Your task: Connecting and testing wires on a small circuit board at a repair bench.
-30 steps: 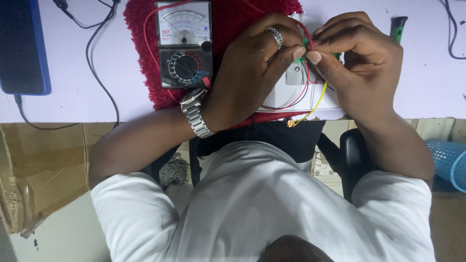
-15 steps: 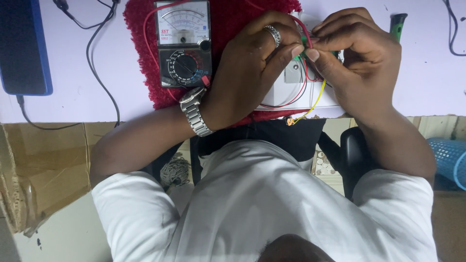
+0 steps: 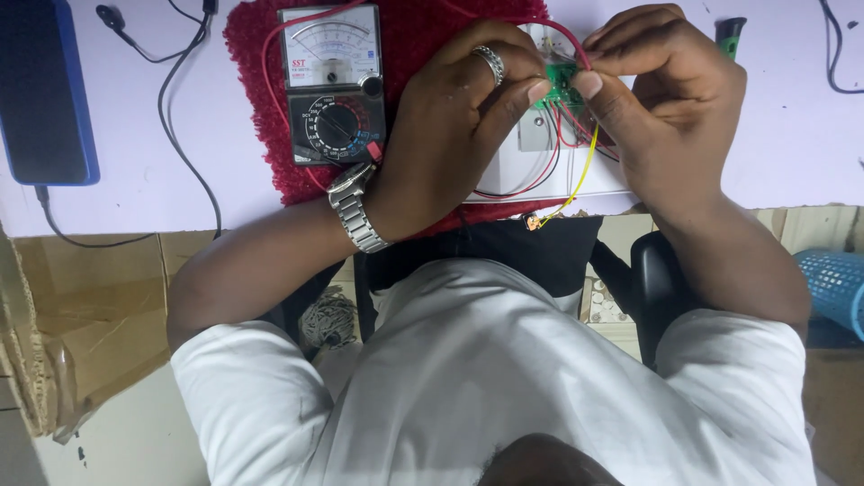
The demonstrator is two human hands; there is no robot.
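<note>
A small green circuit board (image 3: pixel 560 83) with red and yellow wires is pinched between both my hands over a white unit (image 3: pixel 540 153) lying on a red mat (image 3: pixel 261 99). My left hand (image 3: pixel 454 121), with a ring and a metal wristwatch (image 3: pixel 357 209), grips the board's left side. My right hand (image 3: pixel 661 99) grips its right side and a red wire. A yellow wire (image 3: pixel 576 184) hangs down past the table edge. An analog multimeter (image 3: pixel 335 83) rests on the mat just left of my left hand.
A dark blue-edged device (image 3: pixel 45 90) lies at the far left of the pale desk, with black cables (image 3: pixel 184 153) beside it. A green-handled tool (image 3: pixel 727 34) sits at the top right. Below the desk are cardboard (image 3: pixel 90 306), a chair armrest (image 3: pixel 661 288) and a blue basket (image 3: pixel 832 283).
Both hands stay on the board, and my fingers have shifted slightly on it. The multimeter and mat have not moved.
</note>
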